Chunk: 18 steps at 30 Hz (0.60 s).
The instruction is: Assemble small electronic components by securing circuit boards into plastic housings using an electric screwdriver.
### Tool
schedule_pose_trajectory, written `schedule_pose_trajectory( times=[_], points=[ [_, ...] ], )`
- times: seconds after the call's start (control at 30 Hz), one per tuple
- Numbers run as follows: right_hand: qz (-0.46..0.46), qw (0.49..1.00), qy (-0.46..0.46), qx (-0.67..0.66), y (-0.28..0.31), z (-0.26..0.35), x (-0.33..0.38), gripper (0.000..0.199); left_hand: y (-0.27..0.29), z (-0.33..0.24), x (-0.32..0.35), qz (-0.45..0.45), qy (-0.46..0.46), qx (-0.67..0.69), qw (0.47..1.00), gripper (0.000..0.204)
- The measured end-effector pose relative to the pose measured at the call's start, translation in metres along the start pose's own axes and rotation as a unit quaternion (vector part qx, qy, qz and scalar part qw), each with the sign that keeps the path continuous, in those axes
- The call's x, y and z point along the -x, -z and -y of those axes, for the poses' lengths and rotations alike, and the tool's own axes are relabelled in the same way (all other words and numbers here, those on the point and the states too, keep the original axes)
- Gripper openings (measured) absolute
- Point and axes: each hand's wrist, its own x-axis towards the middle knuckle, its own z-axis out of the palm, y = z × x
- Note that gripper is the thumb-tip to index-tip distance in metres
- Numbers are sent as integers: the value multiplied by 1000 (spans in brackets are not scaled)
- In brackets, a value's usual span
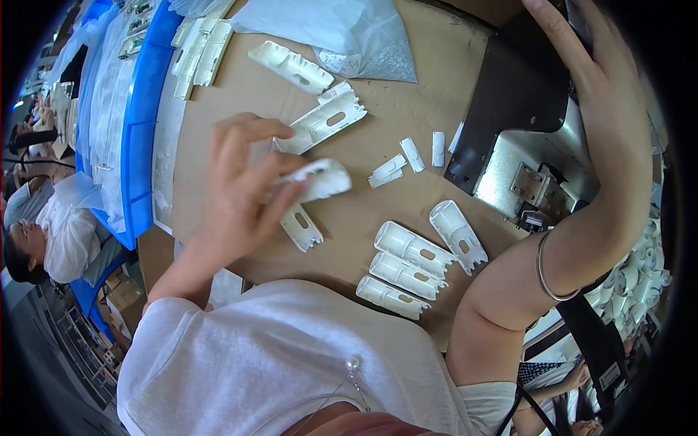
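Observation:
My left hand [243, 192], blurred by motion, pinches a white plastic shell [323, 180] over the table. Below it lies another white shell with an oval slot [302, 228]. Just beyond the hand rests a longer white shell [331, 120], with a further slotted shell [291, 67] behind it. My right hand [592, 47] reaches up to the black machine [502, 94] at the far right. Its fingers are around a dark part, and the upper edge cuts some of them off. Several white half-round shells [411, 247] lie side by side at the front right.
Several small white strips [412, 155] lie beside the machine's metal fixture [534, 185]. A clear plastic bag [342, 36] sits at the back. Stacked white parts [203, 47] stand by a blue bin [138, 123] on the left. Another person [43, 240] is beyond the bin.

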Motion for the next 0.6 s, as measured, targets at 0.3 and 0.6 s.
schedule_pose_trajectory(
  times=[0.3, 0.6],
  points=[
    [61, 992, -109, 20, 10, 14, 4, 43, -20, 30, -10, 16, 24, 26, 999, 22],
    [2, 998, -50, 40, -1, 1, 5, 50, 6, 57, -33, 19, -39, 95, 995, 24]
  ],
)
